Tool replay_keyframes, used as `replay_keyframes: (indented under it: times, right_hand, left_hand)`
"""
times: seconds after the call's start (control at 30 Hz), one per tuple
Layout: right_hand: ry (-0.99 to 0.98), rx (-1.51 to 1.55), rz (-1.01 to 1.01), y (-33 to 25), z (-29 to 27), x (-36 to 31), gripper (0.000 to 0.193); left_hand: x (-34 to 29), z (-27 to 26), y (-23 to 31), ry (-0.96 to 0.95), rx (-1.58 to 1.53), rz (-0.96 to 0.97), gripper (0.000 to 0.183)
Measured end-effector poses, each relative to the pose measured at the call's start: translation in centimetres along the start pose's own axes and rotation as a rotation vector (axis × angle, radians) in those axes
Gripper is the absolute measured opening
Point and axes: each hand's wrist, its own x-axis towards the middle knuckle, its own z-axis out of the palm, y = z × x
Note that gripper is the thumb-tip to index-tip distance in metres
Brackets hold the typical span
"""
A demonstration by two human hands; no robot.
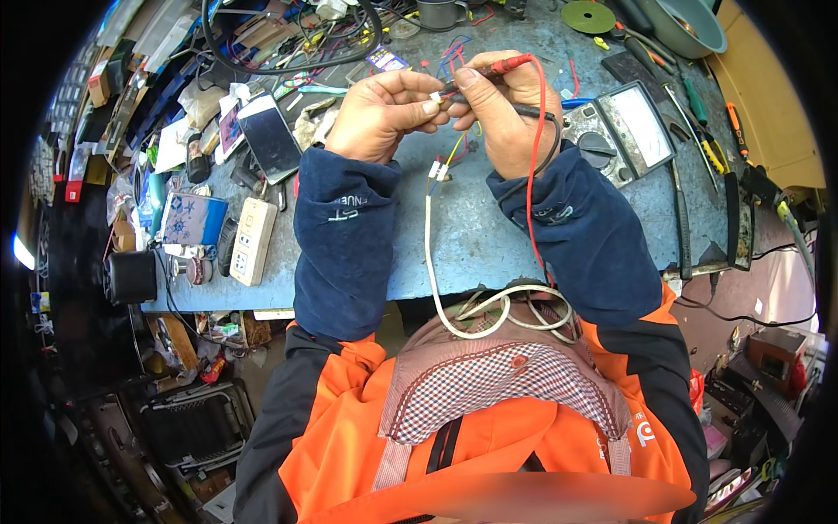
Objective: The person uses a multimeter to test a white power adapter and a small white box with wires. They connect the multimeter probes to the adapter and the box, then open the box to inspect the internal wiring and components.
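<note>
Above the blue workbench, my left hand [381, 113] pinches a small white connector [436, 99] between thumb and fingertips. Close beside it, my right hand [506, 113] grips two meter probes together, a red probe [508, 65] and a black probe [527, 111]. Their tips point at the connector; whether they touch its metal is too small to tell. A red lead [534, 192] runs from the probe toward my lap. Under the hands lies a white cable [429, 236] with thin coloured wires at its end. To the right sits an analog multimeter [615, 133], partly behind my right wrist.
A dark-screened phone [270, 137] and a white power strip [253, 241] lie at left. Tangled wires [323, 39] crowd the back. Screwdrivers, including an orange one [738, 129], pliers and a grey basin [691, 35] stand at right. The bench's front edge [349, 303] is near my body.
</note>
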Motion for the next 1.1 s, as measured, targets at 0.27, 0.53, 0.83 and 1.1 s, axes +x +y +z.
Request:
replay_keyframes:
  times: [0.27,0.53,0.83,1.1]
  right_hand:
    - [-0.042,0.081,0.053,0.3,-0.1,0.3,0.005]
    - [-0.041,0.079,0.079,1.6,-0.5,0.5,0.007]
    - [0.022,-0.010,0.055,1.8,-0.2,0.9,0.014]
    - [-0.037,-0.030,0.033,1.7,-0.5,1.0,0.009]
  left_hand:
    - [-0.3,0.0,-0.1,0.118,0.118,-0.024,0.029]
    - [0.5,-1.4,-1.4,0.069,0.077,0.048,0.023]
    - [0.2,-1.2,-0.7,0.110,0.087,0.025,0.025]
    - [0.2,-2.0,-1.1,0.074,0.079,0.048,0.027]
